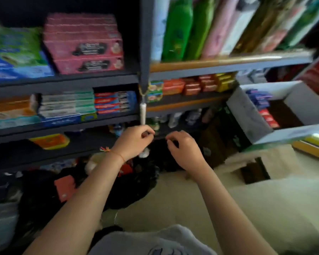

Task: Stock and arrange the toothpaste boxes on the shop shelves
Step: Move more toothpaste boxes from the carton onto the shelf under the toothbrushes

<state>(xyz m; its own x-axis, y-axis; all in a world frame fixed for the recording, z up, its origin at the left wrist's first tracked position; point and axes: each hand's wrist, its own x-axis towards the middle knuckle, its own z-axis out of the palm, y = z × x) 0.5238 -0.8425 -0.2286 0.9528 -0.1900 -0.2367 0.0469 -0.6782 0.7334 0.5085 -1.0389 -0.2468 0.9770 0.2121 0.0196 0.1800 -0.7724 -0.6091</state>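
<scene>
Hovering below the red toothpaste boxes (115,102), your left hand (134,140) and right hand (184,150) curl empty; they're light, crushable—grip long sides.

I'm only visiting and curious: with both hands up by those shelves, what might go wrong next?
The tall stack of pink toothpaste boxes looks uneven, so a bump could topple it. The left hand and right hand hover, fingers curled, near the white paper cone hanging from the shelf post; they might knock it. The picture is blurred, so reaching may be imprecise.
</scene>
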